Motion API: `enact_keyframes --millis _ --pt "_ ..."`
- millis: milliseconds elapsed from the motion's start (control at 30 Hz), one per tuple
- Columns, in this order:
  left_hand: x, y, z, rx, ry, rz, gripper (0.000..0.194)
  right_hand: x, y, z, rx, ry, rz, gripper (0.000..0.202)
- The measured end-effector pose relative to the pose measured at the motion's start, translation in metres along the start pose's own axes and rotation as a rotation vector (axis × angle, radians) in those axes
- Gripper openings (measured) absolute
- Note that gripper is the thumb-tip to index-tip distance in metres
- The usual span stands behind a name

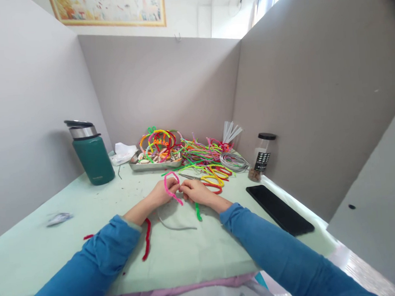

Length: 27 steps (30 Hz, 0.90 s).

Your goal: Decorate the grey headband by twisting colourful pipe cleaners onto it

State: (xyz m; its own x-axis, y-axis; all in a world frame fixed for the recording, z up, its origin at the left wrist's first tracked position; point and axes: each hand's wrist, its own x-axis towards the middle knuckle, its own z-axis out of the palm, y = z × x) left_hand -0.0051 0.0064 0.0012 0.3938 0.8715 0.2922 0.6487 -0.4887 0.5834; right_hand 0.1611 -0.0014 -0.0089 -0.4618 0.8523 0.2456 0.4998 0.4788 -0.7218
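Fingers closed, my left hand [162, 192] holds a pink pipe cleaner [166, 185] that curves in a loop above the table, its end hanging down. My right hand [194, 191] meets it fingertip to fingertip, its fingers pinched together; what lies between them is too small to make out. A green pipe cleaner [198, 212] pokes out below my right hand. Under my left wrist lies a red pipe cleaner [147, 241], and a grey wire [176, 228] curves on the table between my forearms. Scissors [212, 178] with yellow and red handles lie just beyond my right hand.
A metal tray [156, 166] with colourful loops stands at the back, beside a heap of pipe cleaners [201, 151] and coiled grey wire [234, 162]. A green bottle [94, 158] stands left. Right are a black-lidded jar [261, 157] and a black phone [279, 209]. Grey partitions enclose the table.
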Motion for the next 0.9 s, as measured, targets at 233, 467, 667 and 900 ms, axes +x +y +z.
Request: enact_keyframes --millis 233,467,667,900 --pt "-0.001 -0.0029 0.0004 0.001 0.007 0.022 0.022 0.0009 0.0016 0.0008 -0.007 -0.006 -0.001 0.022" --pt "-0.0014 -0.0014 -0.0001 0.039 0.033 0.035 0.02 0.0005 0.001 0.0004 -0.069 0.006 -0.021 0.023" --pt "-0.0014 -0.0005 0.0001 0.054 0.024 0.024 0.021 0.0003 0.0006 0.0005 -0.08 -0.001 -0.027 0.024" --pt "-0.0007 -0.0026 0.0007 0.054 0.014 0.024 0.022 -0.0004 -0.0009 -0.0003 -0.079 -0.005 -0.027 0.023"
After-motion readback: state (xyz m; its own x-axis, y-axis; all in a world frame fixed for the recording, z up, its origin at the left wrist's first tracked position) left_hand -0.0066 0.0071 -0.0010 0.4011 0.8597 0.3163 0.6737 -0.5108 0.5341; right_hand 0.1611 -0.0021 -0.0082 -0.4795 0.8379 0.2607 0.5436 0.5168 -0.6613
